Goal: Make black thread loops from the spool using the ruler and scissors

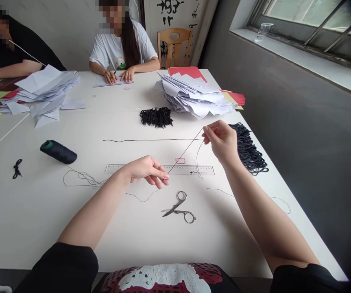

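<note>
A dark thread (185,150) runs taut and slanting between my two hands. My left hand (149,171) pinches its lower end, above the clear ruler (160,169); a loose tail hangs below the fingers. Higher up and to the right, my right hand (221,138) pinches the other end, with another tail dropping to the ruler. Open metal scissors (179,208) lie on the table below my hands. Behind the ruler, a separate dark cord (151,140) is stretched out straight. At left lies a spool of black thread (58,151) on its side, its thread trailing in loose loops.
Beside my right forearm is a pile of black cord loops (248,148); a smaller black bundle (156,117) lies farther back. Paper stacks stand at back right (193,95) and back left (45,89). Two people sit across the white table (126,244). A wall runs along the right.
</note>
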A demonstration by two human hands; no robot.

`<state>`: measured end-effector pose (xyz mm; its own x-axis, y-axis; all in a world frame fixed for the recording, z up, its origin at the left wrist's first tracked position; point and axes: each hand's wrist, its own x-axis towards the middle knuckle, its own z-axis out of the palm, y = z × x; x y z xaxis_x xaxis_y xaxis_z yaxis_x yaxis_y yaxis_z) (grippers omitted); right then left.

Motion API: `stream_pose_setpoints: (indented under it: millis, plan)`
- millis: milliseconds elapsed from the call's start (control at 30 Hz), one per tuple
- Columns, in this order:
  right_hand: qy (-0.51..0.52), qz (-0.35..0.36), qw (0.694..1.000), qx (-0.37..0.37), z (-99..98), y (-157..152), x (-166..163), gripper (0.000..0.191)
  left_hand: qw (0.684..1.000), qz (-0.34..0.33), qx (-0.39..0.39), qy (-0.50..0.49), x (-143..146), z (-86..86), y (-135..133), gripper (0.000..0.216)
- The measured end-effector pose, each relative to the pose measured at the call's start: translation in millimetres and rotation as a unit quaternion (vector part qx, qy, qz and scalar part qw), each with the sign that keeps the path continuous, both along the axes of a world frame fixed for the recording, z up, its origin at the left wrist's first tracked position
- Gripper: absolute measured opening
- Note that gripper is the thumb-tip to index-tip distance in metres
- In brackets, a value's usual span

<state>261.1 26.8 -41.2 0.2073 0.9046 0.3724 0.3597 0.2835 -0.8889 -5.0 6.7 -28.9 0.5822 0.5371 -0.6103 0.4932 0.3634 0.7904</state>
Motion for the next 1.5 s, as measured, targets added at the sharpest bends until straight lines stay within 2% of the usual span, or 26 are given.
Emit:
stream_pose_setpoints:
  millis: [267,367,433,500,533,567,633,667,700,767,867,1000,1167,1333,1500]
  plan:
    - [-0.055,0.016,0.998,-0.038,-13.3,10.4,-0.3,0.02,0.998,0.047,-0.023,-0.02,-7.4,-22.3,-5.0,0.022]
    - [-0.181,0.031,0.981,-0.061,-18.1,5.8,-3.6,0.017,0.995,0.084,-0.037,-0.03,-8.1,-33.3,-7.6,0.022]
    - [-0.327,0.023,0.943,-0.051,-20.6,-7.7,-8.3,0.022,0.991,0.12,-0.05,-0.039,-8.6,-41.2,-9.0,0.024]
    - [-0.458,0.005,0.889,-0.004,-22.0,-31.3,-14.6,0.043,0.985,0.154,-0.06,-0.046,-9.1,-47.8,-10.2,0.025]
    - [-0.496,0.012,0.868,0.031,-22.6,-46.3,-17.9,0.041,0.983,0.167,-0.062,-0.047,-9.4,-50.2,-10.7,0.025]
    - [-0.518,0.04,0.852,0.062,-23.4,-62.5,-20.9,0.034,0.981,0.176,-0.062,-0.048,-9.7,-52.0,-11.1,0.025]
    - [-0.534,0.167,0.82,0.119,-26.6,-95.9,-25.3,0.025,0.98,0.186,-0.057,-0.05,-10.4,-54.2,-11.5,0.025]
    - [-0.54,0.236,0.797,0.129,-29.1,-111.6,-26.3,0.025,0.979,0.189,-0.053,-0.05,-10.9,-54.8,-11.5,0.025]
    - [-0.544,0.274,0.784,0.124,-32.2,-125.7,-26.6,0.026,0.979,0.192,-0.047,-0.05,-11.3,-55.3,-11.3,0.026]
    - [-0.545,0.307,0.772,0.115,-39.6,-148.0,-24.9,0.031,0.978,0.2,-0.031,-0.046,-12.1,-55.9,-10.7,0.028]
    - [-0.575,0.297,0.755,0.106,-49.7,-165.5,-20.0,0.037,0.978,0.203,-0.009,-0.036,-12.1,-56.7,-9.6,0.03]
    - [-0.621,0.277,0.72,0.139,-55.4,-167.2,-18.1,0.041,0.981,0.191,-0.01,-0.023,-10.3,-56.9,-9.1,0.03]
    - [-0.643,0.233,0.716,0.141,-54.1,-158.9,-25.9,0.05,0.981,0.188,-0.025,-0.036,-11.8,-56.9,-9.3,0.029]
    - [-0.635,0.277,0.703,0.158,-49.4,-149.3,-31.4,0.048,0.981,0.186,-0.036,-0.045,-15.9,-58.6,-9.4,0.031]
    - [-0.624,0.326,0.682,0.196,-46.2,-138.3,-38.7,0.039,0.981,0.184,-0.037,-0.049,-15.7,-60.7,-10.7,0.031]
